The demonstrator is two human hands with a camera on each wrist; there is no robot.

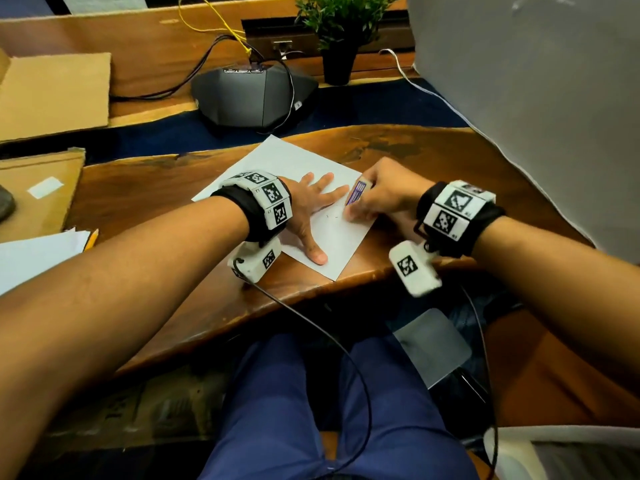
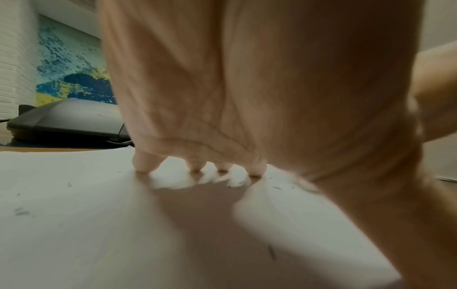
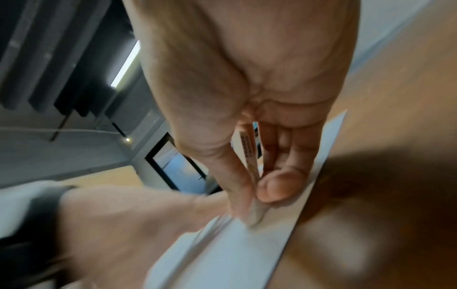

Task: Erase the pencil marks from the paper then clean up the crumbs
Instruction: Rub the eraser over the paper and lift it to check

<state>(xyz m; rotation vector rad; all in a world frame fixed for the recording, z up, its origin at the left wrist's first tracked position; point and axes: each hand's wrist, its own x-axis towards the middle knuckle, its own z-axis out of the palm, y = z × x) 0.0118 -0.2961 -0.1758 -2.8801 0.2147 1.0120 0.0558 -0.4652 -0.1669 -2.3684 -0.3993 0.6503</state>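
Observation:
A white sheet of paper point(image 1: 298, 161) lies at an angle on the wooden table point(image 1: 145, 195). My left hand point(image 1: 311, 206) lies flat on it with fingers spread, pressing it down; the fingertips point(image 2: 144, 166) touch the sheet point(image 2: 74, 224). My right hand point(image 1: 377, 195) pinches an eraser in a purple sleeve point(image 1: 356, 192) between thumb and fingers, its tip down on the paper near the right edge. In the right wrist view the eraser point(image 3: 249, 156) meets the sheet point(image 3: 235, 250). Small dark crumbs point(image 1: 330, 216) lie between the hands, and more crumbs point(image 2: 22, 212) show in the left wrist view.
A black conference phone point(image 1: 252, 95) with cables sits behind the paper. A potted plant point(image 1: 337, 36) stands at the back. Cardboard sheets point(image 1: 52, 95) lie at the left, with a paper stack point(image 1: 38, 254) and a yellow pencil point(image 1: 91, 239). A grey panel point(image 1: 540, 98) rises on the right.

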